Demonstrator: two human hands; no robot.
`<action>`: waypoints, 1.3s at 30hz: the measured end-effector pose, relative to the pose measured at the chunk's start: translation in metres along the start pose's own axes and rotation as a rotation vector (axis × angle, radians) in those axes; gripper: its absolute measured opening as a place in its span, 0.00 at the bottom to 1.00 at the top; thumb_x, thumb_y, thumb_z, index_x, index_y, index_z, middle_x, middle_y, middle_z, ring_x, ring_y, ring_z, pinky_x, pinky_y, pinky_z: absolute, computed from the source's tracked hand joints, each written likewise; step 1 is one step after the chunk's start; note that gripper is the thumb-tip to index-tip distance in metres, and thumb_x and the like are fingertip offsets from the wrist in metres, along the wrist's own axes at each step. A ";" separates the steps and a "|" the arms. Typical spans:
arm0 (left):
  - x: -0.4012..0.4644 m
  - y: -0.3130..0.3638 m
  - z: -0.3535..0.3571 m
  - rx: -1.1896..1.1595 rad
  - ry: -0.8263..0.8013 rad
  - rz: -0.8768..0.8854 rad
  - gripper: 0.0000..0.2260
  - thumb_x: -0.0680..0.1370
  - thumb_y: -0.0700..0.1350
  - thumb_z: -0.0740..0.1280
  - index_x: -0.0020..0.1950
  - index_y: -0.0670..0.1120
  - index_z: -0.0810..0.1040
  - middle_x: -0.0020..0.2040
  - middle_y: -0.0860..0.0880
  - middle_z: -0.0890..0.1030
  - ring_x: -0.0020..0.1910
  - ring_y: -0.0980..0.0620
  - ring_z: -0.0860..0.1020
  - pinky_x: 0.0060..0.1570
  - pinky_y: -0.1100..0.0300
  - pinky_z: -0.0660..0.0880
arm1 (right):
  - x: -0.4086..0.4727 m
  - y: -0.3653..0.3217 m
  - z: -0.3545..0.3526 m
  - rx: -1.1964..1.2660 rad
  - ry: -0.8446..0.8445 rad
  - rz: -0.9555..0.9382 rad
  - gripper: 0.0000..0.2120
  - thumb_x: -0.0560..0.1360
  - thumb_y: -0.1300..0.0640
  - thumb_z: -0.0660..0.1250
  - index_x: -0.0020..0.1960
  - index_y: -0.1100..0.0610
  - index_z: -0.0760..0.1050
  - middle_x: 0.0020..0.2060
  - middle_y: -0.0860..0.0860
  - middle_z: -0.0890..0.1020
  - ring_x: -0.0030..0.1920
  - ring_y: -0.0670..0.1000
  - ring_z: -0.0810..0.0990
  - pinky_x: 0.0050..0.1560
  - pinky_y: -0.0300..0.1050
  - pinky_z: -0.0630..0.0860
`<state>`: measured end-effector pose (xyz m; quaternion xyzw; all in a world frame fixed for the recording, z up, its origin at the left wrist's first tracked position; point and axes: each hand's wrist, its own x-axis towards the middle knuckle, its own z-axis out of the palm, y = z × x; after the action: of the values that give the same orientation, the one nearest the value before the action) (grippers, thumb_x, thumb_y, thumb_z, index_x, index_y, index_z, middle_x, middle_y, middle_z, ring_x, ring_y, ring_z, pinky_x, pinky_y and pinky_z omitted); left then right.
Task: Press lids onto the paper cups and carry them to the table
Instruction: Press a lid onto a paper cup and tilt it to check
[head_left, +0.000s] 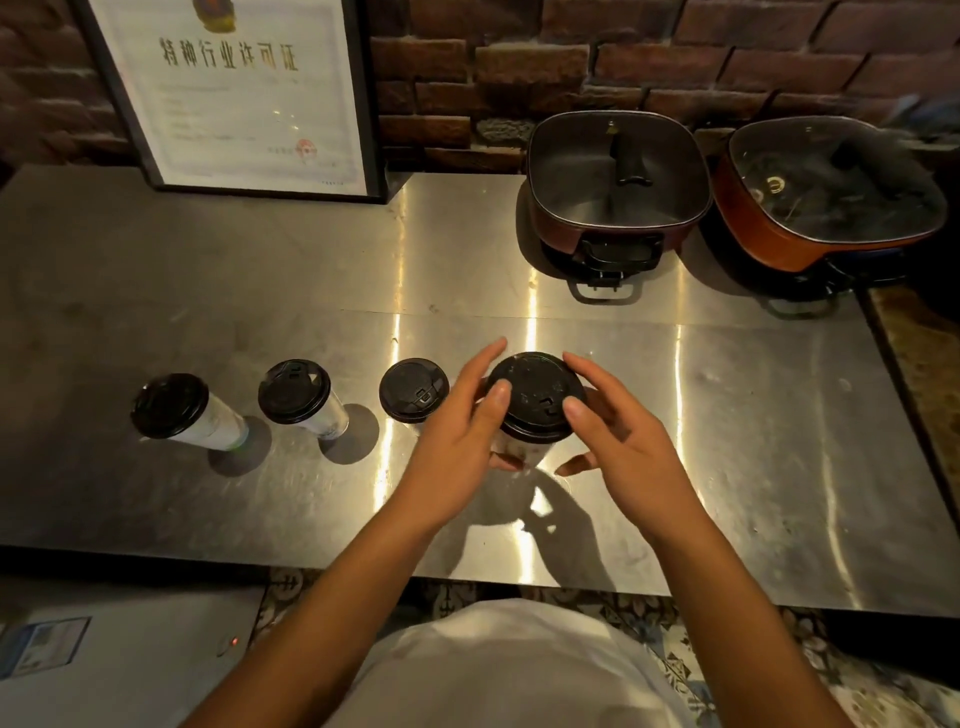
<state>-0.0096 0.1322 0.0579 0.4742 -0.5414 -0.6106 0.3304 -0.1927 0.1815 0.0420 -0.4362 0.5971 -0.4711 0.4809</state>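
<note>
Several white paper cups with black lids stand in a row on a steel counter (208, 291). From the left: one lidded cup (176, 413), a second (301, 397), and a third (414, 389) partly behind my left hand. The fourth cup's black lid (535, 392) sits on top of its cup between both hands. My left hand (462, 431) wraps the cup's left side with its thumb on the lid. From the right, my right hand (618, 436) presses its thumb on the lid, fingers spread around the rim. The cup's body is mostly hidden.
Two square red electric pots with glass lids stand at the back right, one (615, 182) nearer the middle and another (831, 192) at the right edge. A framed certificate (234, 93) leans on the brick wall at the back left. The counter's front edge runs just before my body.
</note>
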 end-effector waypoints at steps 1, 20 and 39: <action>0.004 -0.009 0.005 0.012 -0.002 0.019 0.18 0.85 0.51 0.60 0.76 0.61 0.69 0.65 0.61 0.78 0.65 0.53 0.79 0.47 0.49 0.85 | 0.002 0.007 -0.002 -0.015 0.015 0.001 0.21 0.82 0.49 0.66 0.73 0.37 0.72 0.65 0.43 0.81 0.65 0.49 0.81 0.49 0.51 0.86; 0.075 -0.091 0.080 0.301 -0.062 -0.035 0.16 0.85 0.40 0.59 0.69 0.52 0.77 0.64 0.51 0.81 0.61 0.54 0.79 0.62 0.63 0.76 | 0.021 0.118 -0.023 -0.300 0.310 0.024 0.18 0.86 0.51 0.59 0.75 0.43 0.72 0.68 0.44 0.80 0.67 0.46 0.79 0.66 0.55 0.79; 0.038 -0.069 0.043 0.406 0.018 -0.004 0.20 0.85 0.48 0.63 0.77 0.58 0.67 0.73 0.53 0.74 0.66 0.53 0.76 0.65 0.51 0.76 | 0.022 0.077 -0.014 -0.576 0.422 -0.074 0.21 0.83 0.41 0.55 0.75 0.41 0.71 0.80 0.48 0.66 0.79 0.51 0.61 0.73 0.44 0.57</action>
<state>-0.0547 0.1254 -0.0193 0.5376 -0.6496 -0.4853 0.2315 -0.2149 0.1753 -0.0359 -0.4684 0.7752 -0.3803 0.1869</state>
